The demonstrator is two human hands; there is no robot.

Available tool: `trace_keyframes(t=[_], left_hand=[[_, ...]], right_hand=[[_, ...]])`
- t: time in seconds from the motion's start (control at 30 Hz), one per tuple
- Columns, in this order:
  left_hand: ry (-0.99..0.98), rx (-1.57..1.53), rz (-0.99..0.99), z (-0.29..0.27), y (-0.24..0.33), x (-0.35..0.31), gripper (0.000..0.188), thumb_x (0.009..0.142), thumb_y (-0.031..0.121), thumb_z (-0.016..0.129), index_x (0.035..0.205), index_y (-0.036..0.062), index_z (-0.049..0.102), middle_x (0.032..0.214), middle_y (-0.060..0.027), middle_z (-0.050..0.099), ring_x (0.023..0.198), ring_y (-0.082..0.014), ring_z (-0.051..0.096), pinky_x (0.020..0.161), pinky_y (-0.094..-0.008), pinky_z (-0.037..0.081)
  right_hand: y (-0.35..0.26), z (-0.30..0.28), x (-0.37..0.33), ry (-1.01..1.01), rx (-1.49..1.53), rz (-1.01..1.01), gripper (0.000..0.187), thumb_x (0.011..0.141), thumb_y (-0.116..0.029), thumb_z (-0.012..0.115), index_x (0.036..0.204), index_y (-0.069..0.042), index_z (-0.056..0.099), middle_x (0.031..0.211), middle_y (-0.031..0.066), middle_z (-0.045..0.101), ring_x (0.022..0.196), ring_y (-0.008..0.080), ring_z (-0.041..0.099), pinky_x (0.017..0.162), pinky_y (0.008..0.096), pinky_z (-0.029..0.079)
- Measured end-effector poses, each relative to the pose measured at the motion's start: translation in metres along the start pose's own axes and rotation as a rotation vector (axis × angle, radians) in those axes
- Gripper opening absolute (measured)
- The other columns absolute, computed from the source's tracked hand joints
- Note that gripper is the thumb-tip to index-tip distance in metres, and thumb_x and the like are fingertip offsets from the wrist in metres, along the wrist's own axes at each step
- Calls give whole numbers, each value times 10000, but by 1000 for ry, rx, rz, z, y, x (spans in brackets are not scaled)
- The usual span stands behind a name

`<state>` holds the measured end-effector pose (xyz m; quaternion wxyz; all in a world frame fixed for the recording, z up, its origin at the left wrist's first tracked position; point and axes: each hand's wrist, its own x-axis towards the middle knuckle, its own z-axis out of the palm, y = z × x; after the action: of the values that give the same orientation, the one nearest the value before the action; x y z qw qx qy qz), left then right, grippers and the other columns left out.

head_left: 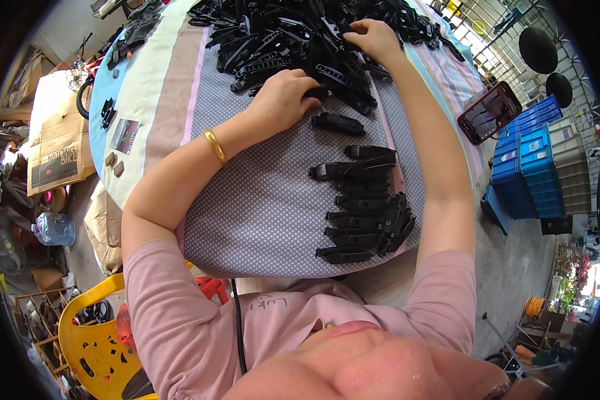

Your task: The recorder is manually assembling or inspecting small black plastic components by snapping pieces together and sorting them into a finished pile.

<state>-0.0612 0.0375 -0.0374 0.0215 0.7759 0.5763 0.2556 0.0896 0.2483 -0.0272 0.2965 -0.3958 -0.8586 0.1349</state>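
Observation:
A large heap of black plastic parts [267, 50] covers the far side of the table. At its near edge my left hand [281, 100], with a gold bangle [215, 148] on the wrist, is closed, thumb and fingers around a dark end of a black plastic part [319, 92]. Farther right, my right hand [378, 41] reaches into the heap with its fingers curled on another black part, mostly hidden among the others. One longish black part [339, 124] lies alone just below my left hand. Nearer me, several similar parts [353, 220] lie in a stacked row.
A patterned cloth covers the table [247, 213]. A phone [490, 112] stands at its right edge, beyond which are blue crates [537, 167]. Small stones [115, 165] and a card [125, 136] lie at the left. A yellow chair [100, 343] stands at the lower left.

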Motion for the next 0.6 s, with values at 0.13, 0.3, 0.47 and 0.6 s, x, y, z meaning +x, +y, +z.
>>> trace_keyframes(t=[0.13, 0.3, 0.47, 0.6], left_hand=[[-3, -464, -265, -6, 4, 6, 306, 801, 169, 644, 1049, -3, 594, 979, -91, 623, 845, -209, 613, 742, -308, 499], [5, -1208, -439, -5, 0, 4, 413, 800, 107, 665, 1154, -19, 494, 993, -86, 607, 892, -155, 605, 793, -285, 515], [127, -1084, -333, 2, 12, 5, 404, 724, 93, 734, 1051, -27, 529, 911, -80, 620, 830, -144, 614, 739, -261, 519], [115, -672, -315, -5, 16, 3, 378, 678, 103, 770, 944, -38, 542, 836, -90, 632, 766, -138, 621, 712, -244, 511]], right_hand=[[-22, -24, -31, 168, 330, -188, 340, 846, -255, 581, 1083, -14, 613, 834, 45, 657, 727, 104, 600, 651, 216, 471], [-77, -52, -100, -222, 777, 61, 312, 929, -256, 480, 1117, -32, 589, 785, 11, 634, 639, 41, 541, 557, 165, 418], [-88, -36, -122, -299, 918, 178, 310, 936, -278, 473, 1099, -45, 597, 762, -9, 609, 589, 27, 505, 517, 151, 390], [-88, -27, -125, -250, 743, 61, 264, 920, -222, 502, 1045, -14, 604, 754, 27, 625, 581, 60, 535, 518, 189, 431]])
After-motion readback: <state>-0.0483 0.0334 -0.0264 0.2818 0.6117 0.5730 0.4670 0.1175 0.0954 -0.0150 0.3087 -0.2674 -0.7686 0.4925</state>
